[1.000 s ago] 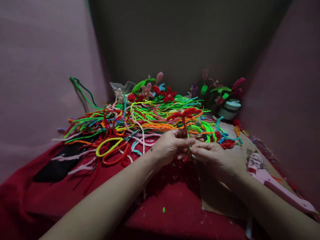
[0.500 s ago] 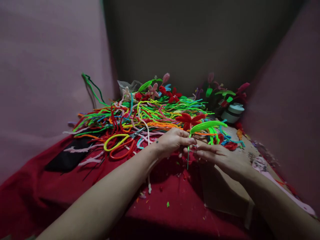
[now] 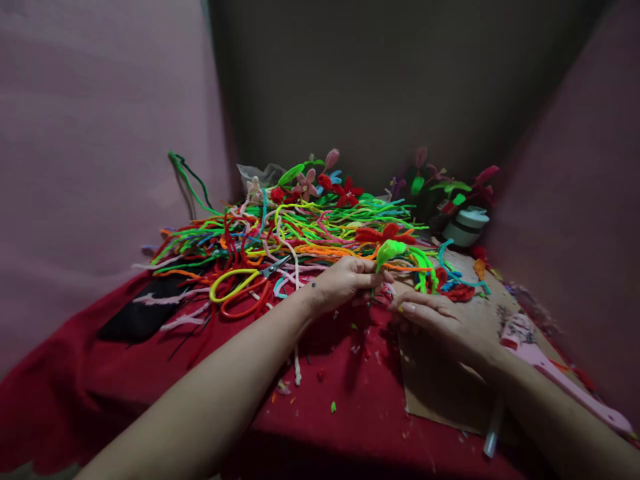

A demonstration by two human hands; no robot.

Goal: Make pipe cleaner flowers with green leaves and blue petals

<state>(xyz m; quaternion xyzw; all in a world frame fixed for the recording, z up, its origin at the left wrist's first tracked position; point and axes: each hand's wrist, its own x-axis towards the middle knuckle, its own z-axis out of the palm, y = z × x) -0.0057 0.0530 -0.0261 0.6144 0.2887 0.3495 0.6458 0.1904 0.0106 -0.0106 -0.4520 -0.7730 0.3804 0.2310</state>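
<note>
My left hand (image 3: 344, 283) is pinched on the stem of a pipe-cleaner flower with a red bloom (image 3: 386, 234) and a bright green leaf (image 3: 391, 250) bent below it. My right hand (image 3: 434, 320) lies just to the right, its fingers closed low on the same stem. Both hands hover over the red cloth (image 3: 345, 393), in front of a large heap of coloured pipe cleaners (image 3: 295, 230).
Scissors with yellow and orange handles (image 3: 240, 283) lie in the heap to the left. Finished flowers (image 3: 320, 180) stand at the back, with a white jar (image 3: 465, 227) at right. A cardboard sheet (image 3: 440, 387) and a pink tool (image 3: 560, 383) lie right. Pink walls close both sides.
The green leaf, stretched out sideways half a second ago, is now curled in close under the red bloom. My right hand has dropped slightly. The view has shifted a little.
</note>
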